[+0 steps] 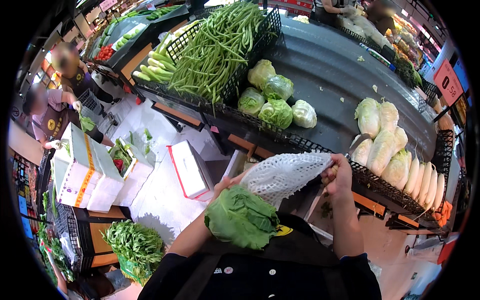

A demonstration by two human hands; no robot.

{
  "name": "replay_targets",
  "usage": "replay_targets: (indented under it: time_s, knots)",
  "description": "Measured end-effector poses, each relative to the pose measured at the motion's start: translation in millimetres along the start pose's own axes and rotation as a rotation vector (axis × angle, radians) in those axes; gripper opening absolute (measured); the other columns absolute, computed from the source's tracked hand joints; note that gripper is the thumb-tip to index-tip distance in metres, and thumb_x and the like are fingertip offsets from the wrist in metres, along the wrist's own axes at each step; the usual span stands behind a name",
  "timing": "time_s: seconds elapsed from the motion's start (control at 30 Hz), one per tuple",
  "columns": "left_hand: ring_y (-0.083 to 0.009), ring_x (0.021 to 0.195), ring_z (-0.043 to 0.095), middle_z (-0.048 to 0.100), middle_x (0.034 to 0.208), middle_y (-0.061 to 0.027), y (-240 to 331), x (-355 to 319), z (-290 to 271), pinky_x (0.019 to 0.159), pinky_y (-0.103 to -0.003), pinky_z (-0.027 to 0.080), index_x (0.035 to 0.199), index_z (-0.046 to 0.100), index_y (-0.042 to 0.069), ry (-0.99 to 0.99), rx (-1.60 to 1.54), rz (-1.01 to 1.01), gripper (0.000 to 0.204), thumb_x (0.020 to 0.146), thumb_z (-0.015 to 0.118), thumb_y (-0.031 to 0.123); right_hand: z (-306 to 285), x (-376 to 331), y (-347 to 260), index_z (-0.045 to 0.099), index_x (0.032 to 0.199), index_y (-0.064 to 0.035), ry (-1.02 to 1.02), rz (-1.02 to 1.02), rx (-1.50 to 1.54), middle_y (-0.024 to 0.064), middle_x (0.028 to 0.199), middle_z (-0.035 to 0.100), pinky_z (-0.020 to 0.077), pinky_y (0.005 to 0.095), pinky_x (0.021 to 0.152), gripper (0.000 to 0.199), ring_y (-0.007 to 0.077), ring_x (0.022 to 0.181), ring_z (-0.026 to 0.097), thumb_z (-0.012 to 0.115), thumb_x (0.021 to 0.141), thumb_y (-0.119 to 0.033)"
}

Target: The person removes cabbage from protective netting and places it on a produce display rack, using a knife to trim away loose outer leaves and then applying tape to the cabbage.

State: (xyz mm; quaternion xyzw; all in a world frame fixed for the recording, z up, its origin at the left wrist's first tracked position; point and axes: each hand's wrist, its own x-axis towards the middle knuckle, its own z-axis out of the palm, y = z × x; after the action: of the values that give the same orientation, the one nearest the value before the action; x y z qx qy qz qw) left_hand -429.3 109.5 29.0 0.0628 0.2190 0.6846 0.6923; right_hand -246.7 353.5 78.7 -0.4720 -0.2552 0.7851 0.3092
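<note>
Closed tight on the right: the right hand [341, 174] has its grip clamped on one end of a white, stretchy foam-mesh sleeve [287, 176], out at four o'clock from the middle of the view. Over on the left, the left hand [223, 186] sits behind a round, leafy green cabbage [241, 216], and with its fingers mostly hidden I can't tell how firmly that grip is shut. And there's the cabbage itself, at six o'clock, up close in front of the dark apron, just beside the mesh!

Look to three o'clock: pale, oblong Chinese cabbages [384, 147] piled on the dark, ribbed surface [330, 70], and slim white radishes [425, 186] lined up right beside them. At one o'clock, round pale-green lettuces [276, 113] huddle in a cluster. Up between eleven and twelve, long green beans [215, 60] heap high in a black, lattice-sided crate [245, 70].

Eight o'clock now, a white box with red edging [189, 167] on the floor; and between nine and ten, a co-worker in an apron [50, 112] clutches green leaves [87, 123] in a gloved hand.
</note>
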Motion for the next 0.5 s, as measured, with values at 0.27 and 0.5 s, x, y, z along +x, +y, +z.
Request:
replay_targets:
  time_s: [0.27, 0.5]
  knots:
    - [-0.0402, 0.127, 0.044, 0.042, 0.140, -0.0248, -10, -50, -61, 0.107, -0.050, 0.035, 0.142, 0.032, -0.002, 0.079, -0.090, 0.124, 0.090, 0.078, 0.050, 0.058, 1, -25, -31, 0.055, 0.074, -0.0048, -0.283, -0.550, -0.294, -0.0002, 0.056, 0.051, 0.0324, 0.0207, 0.038, 0.011, 0.0072, 0.040, 0.043, 0.059, 0.083, -0.010]
    - [-0.0380, 0.122, 0.050, 0.047, 0.135, -0.0246, -21, -112, -116, 0.104, -0.049, 0.040, 0.138, 0.038, -0.003, 0.397, -0.272, 0.359, 0.075, 0.085, 0.049, 0.050, -12, 76, 147, 0.058, 0.079, -0.0014, -0.377, -0.396, -1.088, 0.0030, 0.062, 0.056, 0.0428, 0.0279, 0.051, 0.014, 0.0090, 0.056, 0.052, 0.066, 0.079, -0.013]
